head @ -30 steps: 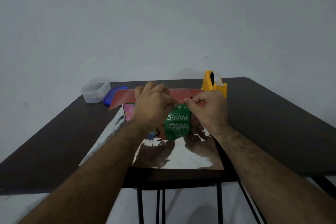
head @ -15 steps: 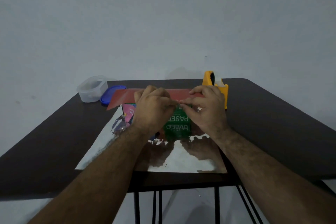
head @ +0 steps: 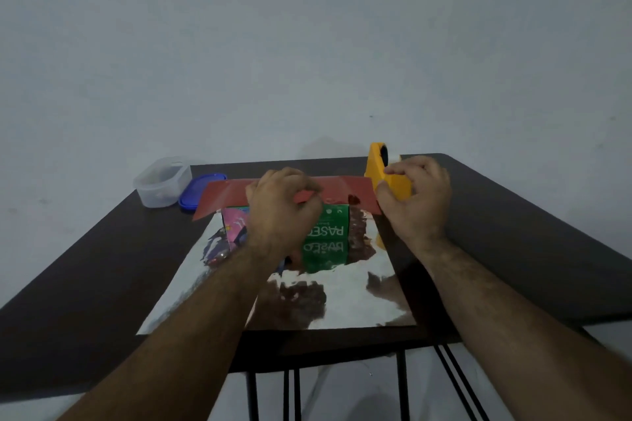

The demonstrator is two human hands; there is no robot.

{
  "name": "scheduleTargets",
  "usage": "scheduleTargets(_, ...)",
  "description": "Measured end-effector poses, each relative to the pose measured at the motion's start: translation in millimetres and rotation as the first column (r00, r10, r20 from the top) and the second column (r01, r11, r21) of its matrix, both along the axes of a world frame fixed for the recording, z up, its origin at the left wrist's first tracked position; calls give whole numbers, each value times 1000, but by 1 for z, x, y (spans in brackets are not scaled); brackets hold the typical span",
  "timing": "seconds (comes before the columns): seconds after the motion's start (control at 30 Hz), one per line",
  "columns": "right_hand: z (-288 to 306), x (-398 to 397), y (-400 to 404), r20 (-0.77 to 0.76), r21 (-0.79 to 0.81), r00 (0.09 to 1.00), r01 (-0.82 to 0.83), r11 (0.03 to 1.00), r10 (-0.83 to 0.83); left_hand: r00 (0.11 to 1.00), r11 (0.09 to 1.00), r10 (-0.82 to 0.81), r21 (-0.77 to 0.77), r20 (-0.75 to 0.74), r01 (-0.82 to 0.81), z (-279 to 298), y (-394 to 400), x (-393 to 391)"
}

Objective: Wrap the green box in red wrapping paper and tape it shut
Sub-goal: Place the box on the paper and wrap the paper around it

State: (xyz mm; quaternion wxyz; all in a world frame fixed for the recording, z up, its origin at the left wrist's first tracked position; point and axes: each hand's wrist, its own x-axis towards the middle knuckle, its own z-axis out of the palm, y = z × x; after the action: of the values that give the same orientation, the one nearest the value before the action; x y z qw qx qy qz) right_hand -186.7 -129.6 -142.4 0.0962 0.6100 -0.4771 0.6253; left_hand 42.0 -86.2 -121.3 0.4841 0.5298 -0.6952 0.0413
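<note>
One flap of red wrapping paper (head: 290,190) lies over the green box (head: 326,232), pinched by my left hand (head: 282,207). My right hand (head: 415,202) seems to grip the tape dispenser (head: 390,178); nothing taped yet

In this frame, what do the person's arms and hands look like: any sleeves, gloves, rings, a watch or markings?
Both forearms are bare as far as the frame reaches, with no sleeve edge in view. The left hand and the right hand wear no gloves. No ring, watch, bracelet or marking shows on either one. Dark hair covers both forearms. The light is dim, so small details could be missed.
</note>
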Motion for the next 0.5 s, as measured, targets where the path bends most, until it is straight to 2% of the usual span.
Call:
scheduleTargets(0.1, 8, -21, -19, 83, 388, 990, 71, 919, -111, 989, 987, -140, 68, -40, 142, 25, -1, -27)
scheduleTargets(0.17, 8, -34, -28, 131, 529, 985, 25, 848, -110, 979, 962, -185, 186, -83, 198, 46, -12, -55)
scheduleTargets(0.3, 1, -42, -35, 56, 584, 991, 63, 809, -118, 977, 885, -137, 423, -163, 194, 68, -59, -107)
scheduleTargets(0.37, 0, -44, -39, 1, 604, 995, 77, 794, -97, 984, 841, -54, 524, -172, 137, 70, -87, -127)
scheduleTargets(0.43, -2, -52, -46, 44, 591, 997, 28, 806, -67, 976, 795, 31, 598, -217, 108, 69, -108, -141)
scheduleTargets(0.5, -6, -58, -52, 131, 559, 991, -71, 826, -4, 962, 725, 22, 666, -274, 173, 68, -119, -144)
